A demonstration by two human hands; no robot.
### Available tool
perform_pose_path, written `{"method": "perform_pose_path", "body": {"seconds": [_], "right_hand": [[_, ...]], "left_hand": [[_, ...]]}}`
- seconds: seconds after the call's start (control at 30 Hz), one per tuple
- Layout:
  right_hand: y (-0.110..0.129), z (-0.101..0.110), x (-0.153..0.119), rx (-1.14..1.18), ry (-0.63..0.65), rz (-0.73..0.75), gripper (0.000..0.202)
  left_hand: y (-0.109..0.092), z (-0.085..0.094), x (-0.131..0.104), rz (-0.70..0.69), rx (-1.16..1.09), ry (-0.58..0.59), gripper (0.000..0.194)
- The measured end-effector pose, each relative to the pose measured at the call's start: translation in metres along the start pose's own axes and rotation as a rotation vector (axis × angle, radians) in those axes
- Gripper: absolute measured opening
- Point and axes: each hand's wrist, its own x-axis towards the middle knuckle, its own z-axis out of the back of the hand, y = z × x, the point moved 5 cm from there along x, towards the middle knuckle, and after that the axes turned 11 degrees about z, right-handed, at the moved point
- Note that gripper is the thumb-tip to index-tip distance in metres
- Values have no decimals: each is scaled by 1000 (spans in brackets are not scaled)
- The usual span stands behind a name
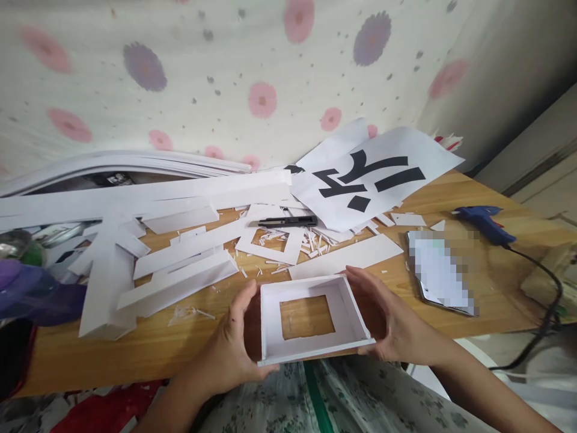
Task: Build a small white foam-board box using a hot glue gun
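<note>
Between my two hands is a white foam-board box [351, 304], shallow and open-topped, with a rectangular hole cut through its base. My left hand [237, 337] grips its left side, fingers behind and thumb near the front corner. On the opposite side, my right hand [383, 319] is curled around the right wall. Wood shows through the hole. Just beyond the box lies a flat white strip [356, 255]. A black utility knife [288, 221] rests on white scraps, near a cut frame-shaped piece [288, 255].
A blue glue gun [484, 222] with a black cord sits at the right, near a phone [439, 273]. Printed paper [378, 174] leans at the back. Long white board pieces [108, 258] and a purple object [36, 291] occupy the left of the wooden table [148, 352].
</note>
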Motion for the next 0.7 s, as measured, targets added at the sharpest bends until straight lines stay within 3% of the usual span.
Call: {"method": "perform_pose_path", "body": {"seconds": [0.13, 0.2, 0.27, 0.3, 0.33, 0.43, 0.53, 0.6, 0.7], "right_hand": [[-6, 1, 2, 34, -1, -8, 103], [-8, 2, 2, 39, 1, -12, 102], [-9, 2, 1, 40, 2, -14, 102], [-9, 2, 1, 40, 2, -10, 102], [-9, 2, 1, 41, 1, -5, 101], [-7, 2, 1, 40, -5, 9, 101], [-4, 1, -4, 52, -28, 26, 101], [-2, 1, -8, 61, -39, 33, 100], [0, 2, -12, 60, -54, 36, 99]], "left_hand": [[-17, 31, 18, -49, 5, 136, 120], [-34, 59, 33, -83, 107, 10, 79], [-51, 74, 53, -79, 445, -133, 38], [-59, 71, 65, -111, 677, -103, 37], [-65, 65, 76, -132, 750, -53, 39], [-74, 41, 110, -134, 871, 31, 38], [-70, 26, 137, -109, 968, 71, 20], [-67, 24, 148, -113, 998, 114, 5], [-65, 30, 156, -136, 984, 179, 16]]}}
